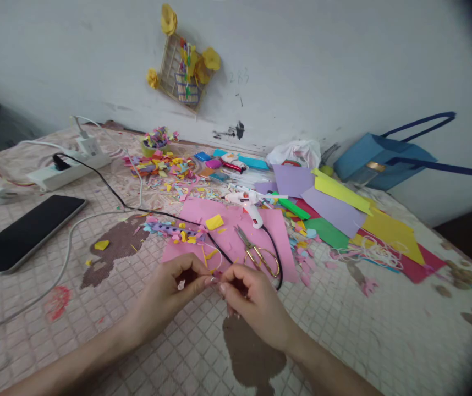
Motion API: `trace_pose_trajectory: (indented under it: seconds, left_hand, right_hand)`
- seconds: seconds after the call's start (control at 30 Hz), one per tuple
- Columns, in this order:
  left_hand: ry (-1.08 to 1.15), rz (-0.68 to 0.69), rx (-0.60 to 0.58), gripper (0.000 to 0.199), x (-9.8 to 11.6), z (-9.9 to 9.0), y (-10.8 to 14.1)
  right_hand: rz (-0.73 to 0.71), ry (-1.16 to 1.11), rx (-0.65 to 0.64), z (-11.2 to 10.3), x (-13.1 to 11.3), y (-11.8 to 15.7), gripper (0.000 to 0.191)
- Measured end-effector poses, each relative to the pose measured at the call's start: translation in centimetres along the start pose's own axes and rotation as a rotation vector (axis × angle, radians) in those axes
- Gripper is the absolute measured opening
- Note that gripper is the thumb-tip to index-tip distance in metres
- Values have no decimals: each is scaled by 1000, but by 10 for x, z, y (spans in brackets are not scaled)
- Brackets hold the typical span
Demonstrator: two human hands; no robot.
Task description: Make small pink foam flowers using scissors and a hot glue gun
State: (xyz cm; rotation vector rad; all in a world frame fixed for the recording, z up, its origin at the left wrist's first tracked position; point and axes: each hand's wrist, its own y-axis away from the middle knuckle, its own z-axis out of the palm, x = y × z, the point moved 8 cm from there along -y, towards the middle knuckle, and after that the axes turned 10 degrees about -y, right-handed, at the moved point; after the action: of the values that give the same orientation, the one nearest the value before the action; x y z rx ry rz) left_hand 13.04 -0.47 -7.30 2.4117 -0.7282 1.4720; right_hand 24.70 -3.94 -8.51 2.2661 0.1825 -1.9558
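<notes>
My left hand [178, 287] and my right hand [254, 302] meet above the near edge of a pink sheet [195, 212]. Both are closed, pinching a small pink piece [217, 273] between their fingertips; most of it is hidden, so its shape is unclear. Just beyond my right hand lie scissors [254, 252] with gold handles. A white glue gun [251, 209] rests farther back on the sheet. Beyond my left hand, a purple dotted strip [170, 228] carries small coloured paper pieces. A yellow paper piece [214, 222] lies between the strip and the scissors.
At left are a phone [25, 234] and a white power strip [69, 170]; black and white cables cross the table. Coloured paper scraps [174, 168] pile at the back. At right lie coloured sheets [335, 212], white string [374, 250] and a blue bag [384, 159].
</notes>
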Motion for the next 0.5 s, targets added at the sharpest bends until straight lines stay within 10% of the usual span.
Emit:
trace_pose_trajectory:
  seconds: [0.13, 0.23, 0.5]
  left_hand:
    - [-81, 22, 9, 17, 0, -7, -3]
    - [-232, 21, 19, 23, -3, -14, -4]
    - [-410, 63, 74, 10, -9, -15, -6]
  right_hand:
    - [-6, 18, 150, -26, 1, -1, 39]
    - [-116, 180, 268, -45, -7, -3, 17]
    - [-204, 453, 124, -31, -10, -9, 14]
